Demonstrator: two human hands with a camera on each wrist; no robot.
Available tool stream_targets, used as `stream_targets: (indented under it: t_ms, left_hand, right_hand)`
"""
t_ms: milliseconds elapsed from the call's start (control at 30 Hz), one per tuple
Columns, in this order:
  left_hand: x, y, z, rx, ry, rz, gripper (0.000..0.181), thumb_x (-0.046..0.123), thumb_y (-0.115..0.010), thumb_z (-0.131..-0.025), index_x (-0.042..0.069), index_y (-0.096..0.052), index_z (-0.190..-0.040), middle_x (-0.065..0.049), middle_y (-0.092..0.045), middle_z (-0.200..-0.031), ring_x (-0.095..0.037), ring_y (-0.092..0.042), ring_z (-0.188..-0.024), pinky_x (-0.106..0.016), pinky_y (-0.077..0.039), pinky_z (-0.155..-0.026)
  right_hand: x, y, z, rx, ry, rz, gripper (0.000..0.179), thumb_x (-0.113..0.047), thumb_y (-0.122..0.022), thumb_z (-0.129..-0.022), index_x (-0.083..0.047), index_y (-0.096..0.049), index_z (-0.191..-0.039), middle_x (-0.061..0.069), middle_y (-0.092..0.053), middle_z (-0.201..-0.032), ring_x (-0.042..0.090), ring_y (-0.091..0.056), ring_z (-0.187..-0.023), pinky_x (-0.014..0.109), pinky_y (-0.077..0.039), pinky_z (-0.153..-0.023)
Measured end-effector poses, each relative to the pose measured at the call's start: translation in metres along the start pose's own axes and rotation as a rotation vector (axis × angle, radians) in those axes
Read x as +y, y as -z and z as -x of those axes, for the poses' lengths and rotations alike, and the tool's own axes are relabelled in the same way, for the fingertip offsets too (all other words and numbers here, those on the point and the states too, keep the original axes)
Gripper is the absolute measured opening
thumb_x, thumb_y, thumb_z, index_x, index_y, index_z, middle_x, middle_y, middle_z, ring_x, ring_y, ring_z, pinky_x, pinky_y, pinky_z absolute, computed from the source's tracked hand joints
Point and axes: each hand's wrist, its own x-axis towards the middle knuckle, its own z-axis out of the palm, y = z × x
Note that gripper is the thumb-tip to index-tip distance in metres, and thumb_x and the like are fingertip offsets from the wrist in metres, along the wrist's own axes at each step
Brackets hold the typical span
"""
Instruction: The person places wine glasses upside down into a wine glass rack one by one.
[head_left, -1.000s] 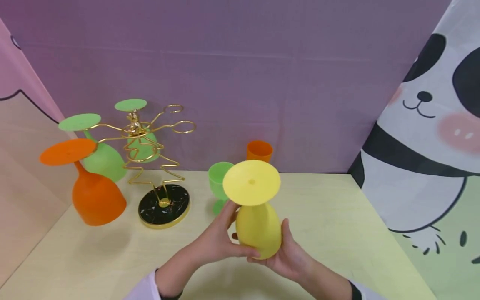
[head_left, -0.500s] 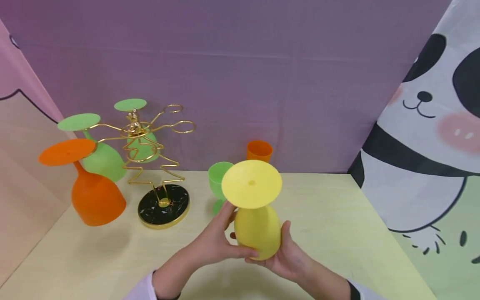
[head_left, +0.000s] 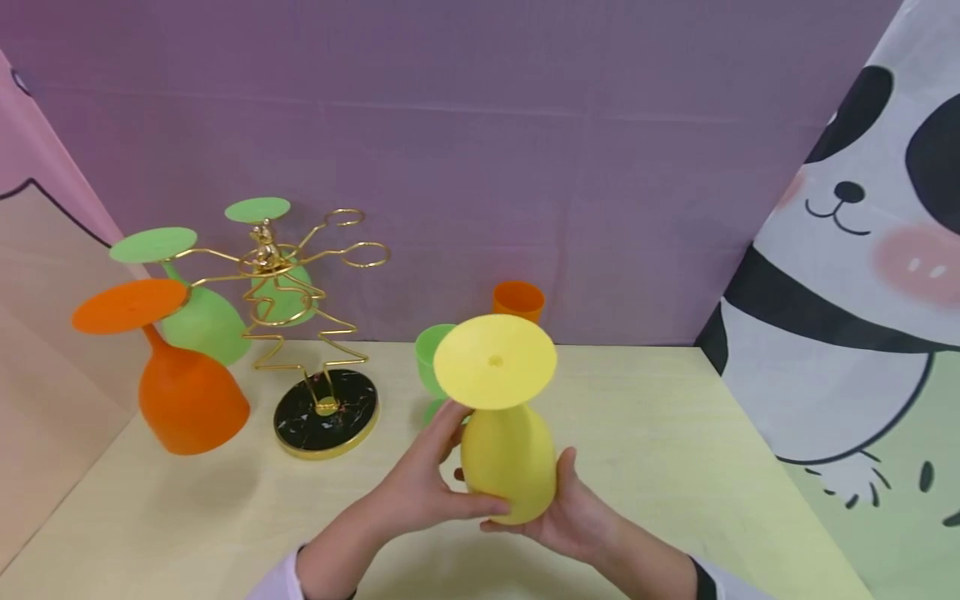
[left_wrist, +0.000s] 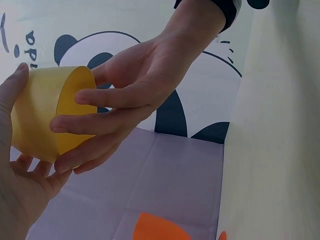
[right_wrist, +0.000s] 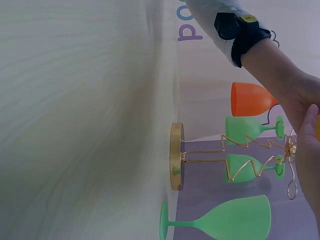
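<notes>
Between both hands, a yellow plastic goblet (head_left: 510, 467) is held upside down above the table, its round foot on top. My left hand (head_left: 420, 487) grips the bowl from the left, thumb across the near side. The right hand (head_left: 581, 517) holds the bowl's lower right; in the left wrist view its fingers (left_wrist: 90, 125) lie at the rim. Left of the hands stands a gold wire glass rack (head_left: 322, 325) on a black round base. From its arms hang an orange goblet (head_left: 191, 400) and two green goblets (head_left: 202, 325) (head_left: 281, 292), upside down.
A green goblet (head_left: 431, 358) stands upright behind the left hand. Behind the yellow goblet is an orange goblet (head_left: 519, 300), partly hidden. Two ring arms (head_left: 367, 254) on the rack's right side hold no goblet. A purple backdrop (head_left: 637, 208) rises at the table's (head_left: 660, 433) far edge.
Both hands have shifted slightly to the left with the yellow goblet, and its foot has tipped a little. The goblets on the rack hang as before.
</notes>
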Motion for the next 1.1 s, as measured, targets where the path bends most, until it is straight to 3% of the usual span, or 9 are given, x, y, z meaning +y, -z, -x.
stream_targets:
  t_ms: [267, 567, 700, 933, 1100]
  left_hand:
    - [0.002, 0.005, 0.001, 0.021, -0.008, 0.015, 0.096, 0.002, -0.086, -0.068, 0.014, -0.034, -0.147, -0.011, -0.046, -0.137, -0.014, -0.048, -0.120, -0.033, -0.048, -0.101]
    - [0.005, 0.011, 0.006, 0.038, -0.003, -0.035, 0.096, 0.003, -0.087, -0.067, 0.012, -0.035, -0.146, -0.012, -0.047, -0.134, -0.013, -0.049, -0.119, -0.035, -0.048, -0.101]
    - [0.006, 0.016, 0.008, 0.065, -0.017, -0.054, 0.097, 0.002, -0.088, -0.065, 0.011, -0.035, -0.146, -0.013, -0.046, -0.134, -0.013, -0.050, -0.119, -0.033, -0.048, -0.101]
    - [0.010, 0.029, 0.013, 0.120, -0.015, -0.101, 0.097, 0.002, -0.088, -0.063, 0.010, -0.036, -0.145, -0.013, -0.048, -0.135, -0.009, -0.050, -0.118, -0.029, -0.049, -0.099]
    - [0.009, 0.039, 0.021, 0.192, -0.068, -0.126, 0.097, 0.005, -0.089, -0.064, 0.007, -0.036, -0.145, -0.003, -0.047, -0.138, -0.004, -0.048, -0.120, -0.021, -0.046, -0.100]
  right_hand:
    - [-0.001, 0.000, -0.004, 0.004, -0.015, 0.060, 0.078, -0.071, -0.033, -0.088, -0.021, -0.031, -0.148, 0.004, -0.048, -0.145, 0.016, -0.051, -0.129, 0.035, -0.046, -0.106]
    - [-0.005, 0.000, -0.004, 0.054, -0.038, 0.123, 0.072, -0.070, -0.034, -0.090, -0.025, -0.034, -0.147, -0.002, -0.050, -0.140, 0.014, -0.051, -0.127, 0.035, -0.043, -0.108]
    - [-0.009, 0.002, -0.001, 0.072, -0.026, 0.165, 0.070, -0.066, -0.032, -0.093, -0.025, -0.028, -0.149, 0.000, -0.047, -0.143, 0.017, -0.048, -0.130, 0.038, -0.042, -0.109]
    - [-0.019, 0.008, 0.001, 0.111, 0.032, 0.154, 0.070, -0.060, -0.041, -0.095, -0.024, -0.023, -0.152, 0.000, -0.042, -0.147, 0.019, -0.047, -0.132, 0.039, -0.042, -0.109]
    - [-0.028, 0.010, -0.002, 0.186, 0.047, 0.169, 0.066, -0.051, -0.044, -0.099, -0.020, -0.022, -0.152, 0.003, -0.041, -0.148, 0.022, -0.049, -0.130, 0.040, -0.044, -0.108]
